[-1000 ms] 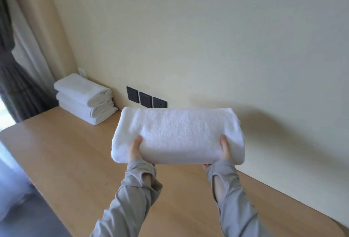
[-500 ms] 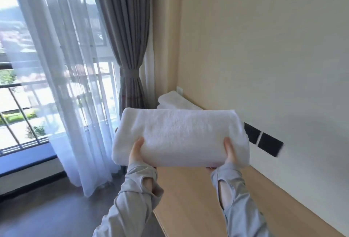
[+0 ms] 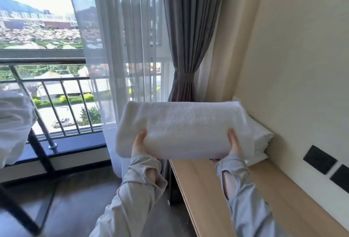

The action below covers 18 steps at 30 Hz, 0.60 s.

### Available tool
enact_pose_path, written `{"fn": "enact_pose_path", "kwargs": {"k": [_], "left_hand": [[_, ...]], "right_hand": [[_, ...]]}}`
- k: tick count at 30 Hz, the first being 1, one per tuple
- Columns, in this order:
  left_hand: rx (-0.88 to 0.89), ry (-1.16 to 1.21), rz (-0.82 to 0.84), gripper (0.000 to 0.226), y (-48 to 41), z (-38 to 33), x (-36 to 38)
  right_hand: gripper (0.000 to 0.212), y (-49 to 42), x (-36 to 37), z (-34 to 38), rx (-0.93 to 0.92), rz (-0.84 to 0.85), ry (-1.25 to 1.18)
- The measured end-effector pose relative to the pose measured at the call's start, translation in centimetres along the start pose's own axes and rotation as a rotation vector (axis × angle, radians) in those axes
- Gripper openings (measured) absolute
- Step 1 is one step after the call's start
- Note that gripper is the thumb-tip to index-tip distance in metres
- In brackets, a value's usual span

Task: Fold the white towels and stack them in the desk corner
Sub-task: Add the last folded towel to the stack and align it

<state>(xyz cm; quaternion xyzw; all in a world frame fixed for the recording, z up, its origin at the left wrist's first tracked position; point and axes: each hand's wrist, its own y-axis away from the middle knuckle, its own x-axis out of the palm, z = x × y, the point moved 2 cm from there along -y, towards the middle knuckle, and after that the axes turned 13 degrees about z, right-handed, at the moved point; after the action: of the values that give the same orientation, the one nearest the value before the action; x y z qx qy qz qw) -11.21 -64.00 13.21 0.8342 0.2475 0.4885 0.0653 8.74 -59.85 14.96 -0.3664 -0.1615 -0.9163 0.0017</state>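
Note:
I hold a folded white towel (image 3: pixel 181 127) in the air with both hands, thumbs on top and fingers hidden beneath. My left hand (image 3: pixel 138 142) grips its near left part, and my right hand (image 3: pixel 234 142) grips its near right part. Behind it, a stack of folded white towels (image 3: pixel 261 138) lies in the desk corner against the wall, mostly hidden by the held towel. The wooden desk (image 3: pixel 236 199) runs along the wall on the right, below the held towel's right half.
Black wall sockets (image 3: pixel 321 159) sit on the wall above the desk. A grey curtain (image 3: pixel 187 47) and a sheer curtain (image 3: pixel 120 66) hang beside the desk's end. A window with a railing (image 3: pixel 56 85) fills the left. White cloth (image 3: pixel 13 123) on a dark frame stands far left.
The view has swung left towards the window and desk corner. The held towel now hangs closer to the stack, which it mostly covers. My grip is unchanged.

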Motion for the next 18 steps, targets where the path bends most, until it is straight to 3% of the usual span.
{"fn": "enact_pose_path", "kwargs": {"k": [5,10,18], "left_hand": [[0.038,0.015,-0.065,0.032,-6.4,-1.9,1.8],[0.032,0.028,-0.029,0.025,-13.3,-2.9,4.7],[-0.049,0.000,0.034,0.024,-22.2,-1.2,10.3]], "right_hand": [[0.060,-7.4,3.2,-0.8,-0.004,-0.049,-0.079],[0.035,-14.7,5.8,-0.2,-0.008,-0.020,-0.141],[0.035,-22.1,6.6,2.9,-0.109,-0.119,-0.160]]}}
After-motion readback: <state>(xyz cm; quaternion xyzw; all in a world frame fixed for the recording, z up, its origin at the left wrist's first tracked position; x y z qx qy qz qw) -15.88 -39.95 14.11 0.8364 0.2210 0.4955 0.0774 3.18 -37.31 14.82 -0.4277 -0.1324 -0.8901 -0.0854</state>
